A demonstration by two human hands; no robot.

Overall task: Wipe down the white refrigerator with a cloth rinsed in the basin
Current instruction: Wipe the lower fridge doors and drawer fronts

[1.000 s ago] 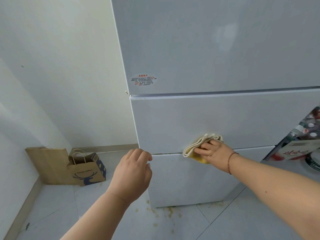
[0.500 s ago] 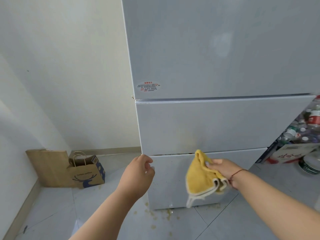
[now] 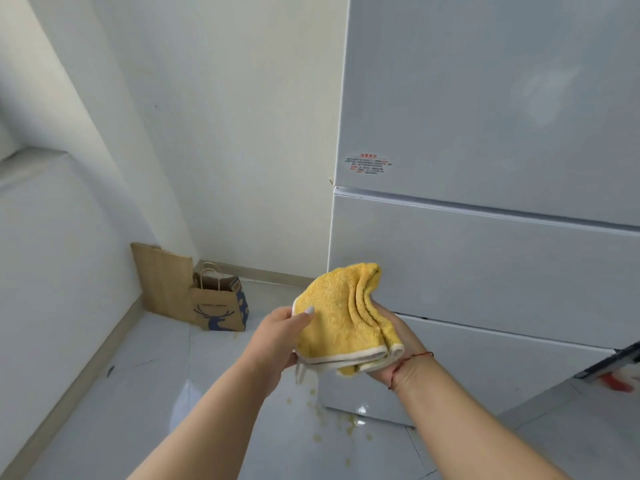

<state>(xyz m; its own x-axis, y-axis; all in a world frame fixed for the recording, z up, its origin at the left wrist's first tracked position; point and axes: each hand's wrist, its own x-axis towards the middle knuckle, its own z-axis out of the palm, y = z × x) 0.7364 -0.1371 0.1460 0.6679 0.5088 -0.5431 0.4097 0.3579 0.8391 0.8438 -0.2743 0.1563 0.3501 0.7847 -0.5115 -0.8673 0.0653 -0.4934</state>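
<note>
Left hand pinched the yellow cloth edge, right hand cupped it from beneath, both grips on the folded cloth, held clear of the white refrigerator, above yellow spots on the floor.

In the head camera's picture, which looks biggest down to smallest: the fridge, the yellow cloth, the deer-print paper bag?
1. White refrigerator, clearly.
2. Yellow cloth, though it is nearer the camera, so it is unsure against the bag.
3. Paper bag.
</note>
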